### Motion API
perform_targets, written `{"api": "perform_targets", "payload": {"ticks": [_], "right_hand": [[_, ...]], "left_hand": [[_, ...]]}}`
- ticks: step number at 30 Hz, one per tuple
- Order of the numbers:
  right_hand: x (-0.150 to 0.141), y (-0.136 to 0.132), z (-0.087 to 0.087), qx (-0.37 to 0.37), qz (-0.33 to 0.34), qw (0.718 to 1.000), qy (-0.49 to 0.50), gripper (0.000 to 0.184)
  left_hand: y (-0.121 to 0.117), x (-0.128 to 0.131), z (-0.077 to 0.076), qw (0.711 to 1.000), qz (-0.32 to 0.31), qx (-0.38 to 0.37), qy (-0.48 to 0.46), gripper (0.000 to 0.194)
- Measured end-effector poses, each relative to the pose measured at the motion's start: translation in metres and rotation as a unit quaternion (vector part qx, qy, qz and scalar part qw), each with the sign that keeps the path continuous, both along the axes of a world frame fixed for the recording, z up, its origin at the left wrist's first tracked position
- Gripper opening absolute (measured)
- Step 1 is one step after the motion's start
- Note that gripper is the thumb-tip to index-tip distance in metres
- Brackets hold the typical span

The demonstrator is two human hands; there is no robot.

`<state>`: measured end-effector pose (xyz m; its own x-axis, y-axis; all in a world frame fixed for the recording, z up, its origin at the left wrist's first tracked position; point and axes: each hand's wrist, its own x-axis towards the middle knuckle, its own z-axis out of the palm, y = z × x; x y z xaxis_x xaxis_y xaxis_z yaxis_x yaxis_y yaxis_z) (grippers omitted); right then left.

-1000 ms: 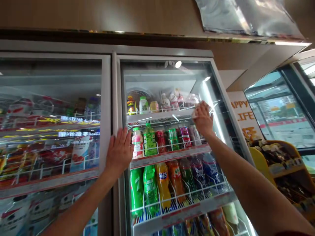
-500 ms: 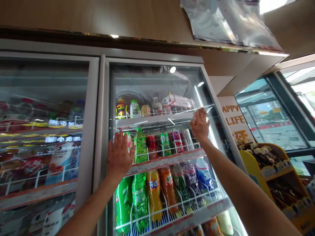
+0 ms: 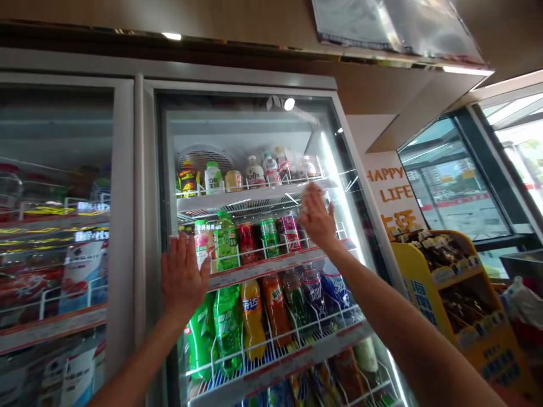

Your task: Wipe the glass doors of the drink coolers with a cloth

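A glass cooler door [image 3: 241,121] stands in front of me, with lit shelves of drinks behind it. My left hand [image 3: 184,280] is open and flat, fingers pointing up, at the door's left edge, apparently resting on it. Higher and to the right, my right hand [image 3: 319,221] presses a small pale cloth [image 3: 309,192] to the glass, near the top shelf's front rail. Most of the cloth is hidden by the fingers. Behind the glass are a green drink bottle [image 3: 227,240], a red can [image 3: 246,242] and an orange soda bottle [image 3: 252,316].
A second cooler door [image 3: 123,226] stands to the left, its glass full of reflections. Above hangs a wooden panel [image 3: 237,22] with a clear plastic sheet [image 3: 360,25]. At right are a yellow display rack [image 3: 409,260], a lettered wall sign [image 3: 394,186] and a window [image 3: 458,181].
The camera view has shifted, so the cooler sits further left in the picture. My right hand, with the cloth, has moved left across the glass. My left hand stays at the door's left edge.
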<state>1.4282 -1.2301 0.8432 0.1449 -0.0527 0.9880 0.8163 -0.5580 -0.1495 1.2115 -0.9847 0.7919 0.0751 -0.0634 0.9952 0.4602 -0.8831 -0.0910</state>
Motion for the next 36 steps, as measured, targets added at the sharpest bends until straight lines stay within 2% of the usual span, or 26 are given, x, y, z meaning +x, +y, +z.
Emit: {"api": "perform_targets", "payload": {"ticks": [2,4,6,8,10,11,12,14,16,17,19,20,22,24,26,27,29,30,32,34,36], "right_hand": [[0.032,-0.036,0.005,0.125,-0.031,0.985,0.111,0.053],[0.031,-0.032,0.004,0.163,-0.028,0.977,0.134,0.055],[-0.002,0.009,-0.01,0.097,0.004,0.993,0.069,0.055],[-0.052,0.062,-0.034,-0.023,0.041,0.998,-0.048,0.055],[-0.091,0.102,-0.06,-0.153,0.078,0.969,-0.178,0.054],[-0.1,0.11,-0.069,-0.196,0.089,0.951,-0.22,0.053],[-0.1,0.109,-0.076,-0.217,0.093,0.942,-0.237,0.051],[-0.076,0.081,-0.08,-0.184,0.077,0.96,-0.194,0.049],[-0.032,0.036,-0.07,-0.07,0.035,0.994,-0.079,0.049],[-0.011,0.016,-0.063,0.009,0.008,1.0,-0.012,0.05],[0.014,-0.004,-0.049,0.128,-0.024,0.988,0.088,0.054],[0.013,-0.001,-0.046,0.151,-0.024,0.982,0.109,0.055],[-0.013,0.029,-0.051,0.121,0.008,0.99,0.079,0.055],[-0.058,0.075,-0.068,0.03,0.057,0.998,-0.018,0.054],[-0.094,0.109,-0.091,-0.074,0.09,0.985,-0.125,0.054],[-0.102,0.116,-0.101,-0.121,0.098,0.974,-0.166,0.053],[-0.092,0.102,-0.114,-0.167,0.093,0.963,-0.191,0.052],[-0.077,0.084,-0.116,-0.155,0.078,0.97,-0.169,0.052],[-0.037,0.04,-0.111,-0.054,0.028,0.996,-0.058,0.052],[-0.009,0.01,-0.096,0.085,-0.023,0.993,0.078,0.054],[-0.011,0.013,-0.081,0.139,-0.046,0.978,0.149,0.056]], "left_hand": [[-0.004,0.001,-0.012,1.0,0.004,-0.004,0.004,0.063],[-0.007,0.002,-0.019,1.0,0.004,-0.006,0.005,0.063],[-0.008,0.002,-0.019,1.0,0.001,-0.007,0.005,0.063],[-0.008,0.001,-0.018,1.0,-0.004,-0.007,0.005,0.064],[-0.007,-0.002,-0.018,1.0,-0.009,-0.003,0.009,0.064],[-0.005,-0.004,-0.02,1.0,-0.011,-0.001,0.014,0.064],[-0.004,-0.005,-0.022,1.0,-0.013,0.003,0.02,0.064],[-0.001,-0.009,-0.027,0.999,-0.015,0.009,0.037,0.064],[0.002,-0.01,-0.032,0.999,-0.012,0.013,0.043,0.064],[0.003,-0.011,-0.034,0.999,-0.009,0.016,0.041,0.065],[0.004,-0.01,-0.036,0.999,-0.005,0.019,0.037,0.065],[0.004,-0.01,-0.036,0.999,-0.004,0.019,0.036,0.065],[0.004,-0.009,-0.035,0.999,-0.006,0.015,0.036,0.065],[0.004,-0.009,-0.034,0.999,-0.012,0.009,0.038,0.065],[0.004,-0.011,-0.034,0.999,-0.021,0.008,0.042,0.063],[0.003,-0.012,-0.034,0.999,-0.027,0.007,0.043,0.063],[0.003,-0.015,-0.038,0.998,-0.036,0.003,0.046,0.062],[0.003,-0.017,-0.041,0.998,-0.039,0.0,0.049,0.063],[0.003,-0.02,-0.046,0.998,-0.04,-0.001,0.056,0.064],[0.004,-0.022,-0.05,0.997,-0.038,0.003,0.06,0.065],[0.005,-0.023,-0.051,0.997,-0.042,0.006,0.058,0.065]]}}
